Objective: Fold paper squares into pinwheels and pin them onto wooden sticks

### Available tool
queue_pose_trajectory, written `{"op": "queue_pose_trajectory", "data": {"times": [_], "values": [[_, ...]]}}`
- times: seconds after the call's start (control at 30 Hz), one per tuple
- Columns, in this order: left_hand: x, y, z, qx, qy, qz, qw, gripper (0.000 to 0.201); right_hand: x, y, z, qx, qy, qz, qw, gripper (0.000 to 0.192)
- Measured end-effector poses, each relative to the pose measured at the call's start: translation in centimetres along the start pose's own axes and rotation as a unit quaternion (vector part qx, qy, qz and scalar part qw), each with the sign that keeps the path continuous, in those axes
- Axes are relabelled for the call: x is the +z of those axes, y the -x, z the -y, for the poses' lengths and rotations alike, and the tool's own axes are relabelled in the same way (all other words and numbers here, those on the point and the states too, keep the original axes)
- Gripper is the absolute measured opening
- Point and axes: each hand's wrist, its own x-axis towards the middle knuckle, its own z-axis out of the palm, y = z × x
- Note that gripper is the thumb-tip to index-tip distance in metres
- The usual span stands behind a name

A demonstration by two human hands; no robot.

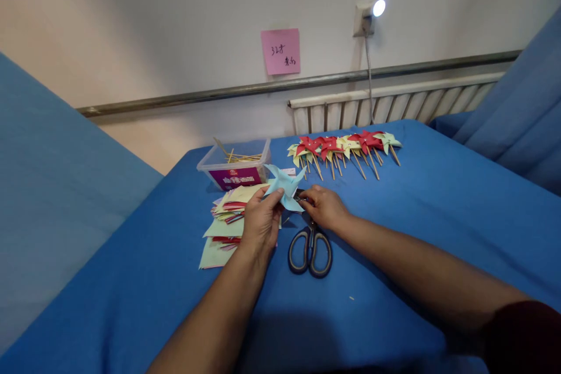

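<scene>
The light blue paper pinwheel [286, 186] sits just above the middle of the frame, held up off the blue table [421, 210] between both hands; the left hand [261, 222] comes at it from below and to the left, fingers closed in a pinch on its lower left blade, while the right hand [323, 207] meets it from the right, fingertips closed at its lower right edge near the centre; whether that hand also holds something small there I cannot tell. The pinwheel lies flat-on to the camera, its blades spreading up and right of the fingers. Directly below the right hand lie the scissors [309, 250], shut, handles toward the bottom of the frame; the stack of paper squares [224, 219] lies beside the left hand, nearer that hand than the other; the clear box of sticks [234, 166] sits above it; the finished pinwheels [344, 149] lie in a row at upper centre right, well apart from both hands.
</scene>
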Motion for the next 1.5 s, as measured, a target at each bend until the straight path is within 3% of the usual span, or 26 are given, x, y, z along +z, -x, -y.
{"op": "queue_pose_trajectory", "data": {"times": [0.13, 0.33, 0.67, 0.9, 1.0, 1.23, 1.33, 1.5], "values": [[-0.1, 0.0, 0.2, -0.002, -0.005, 0.003, 1.0, 0.033, -0.4, -1.7, 1.2, 0.033, 0.042, 0.057, 0.997, 0.026], [-0.1, -0.1, 0.4, -0.006, -0.023, 0.0, 1.0, 0.033, -0.9, -2.1, 1.2, 0.055, 0.054, 0.09, 0.993, 0.023], [0.0, -0.1, 0.6, -0.008, -0.034, -0.005, 0.999, 0.036, 0.1, -1.5, 0.9, 0.035, -0.005, 0.045, 0.998, 0.023], [0.2, 0.1, 0.2, -0.006, -0.031, -0.005, 0.999, 0.036, 1.0, -2.2, -0.6, 0.086, -0.101, -0.007, 0.991, 0.023], [0.3, 0.4, 0.2, -0.014, -0.037, -0.002, 0.999, 0.036, 0.8, -1.3, -2.0, 0.1, -0.143, 0.006, 0.985, 0.027], [0.9, 1.2, 1.4, -0.051, -0.06, 0.021, 0.997, 0.034, -1.7, 3.9, -3.9, 0.047, -0.133, 0.086, 0.986, 0.012], [1.0, 1.1, 1.8, -0.057, -0.055, 0.022, 0.997, 0.032, -2.4, 4.1, -3.9, 0.009, -0.118, 0.088, 0.989, 0.01], [1.0, 1.0, 1.9, -0.065, -0.07, 0.017, 0.995, 0.032, -2.7, 3.0, -4.5, 0.008, -0.121, 0.097, 0.988, 0.007]]}}
